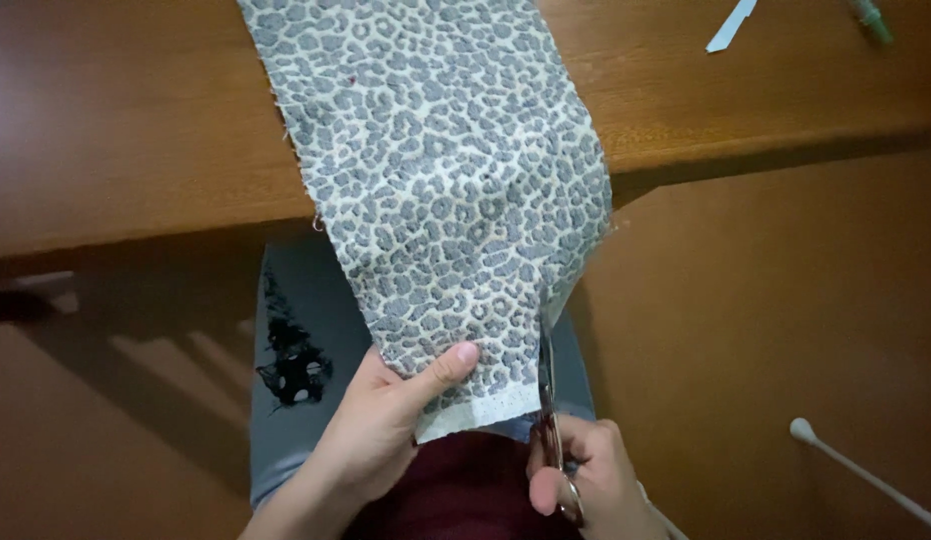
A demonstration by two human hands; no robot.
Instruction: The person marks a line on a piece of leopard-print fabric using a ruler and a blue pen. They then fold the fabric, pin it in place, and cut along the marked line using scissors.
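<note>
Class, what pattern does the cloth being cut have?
The cloth has a grey-and-cream leopard-spot print, seen clearly in the head view.

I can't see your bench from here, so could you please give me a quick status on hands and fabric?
Left hand pinching leopard-print fabric near its lower edge. Right hand on scissors, blades at the fabric's right edge. Fabric hangs off the wooden table; cut line unobstructed.

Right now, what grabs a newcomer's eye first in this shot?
The leopard-print fabric dominates, hanging from the wooden table edge down the middle of the frame toward the person's lap. At its lower end the left hand pinches the cloth, thumb on top, while the right hand works scissors along the fabric's right edge. A white stick lies at lower right.
</note>
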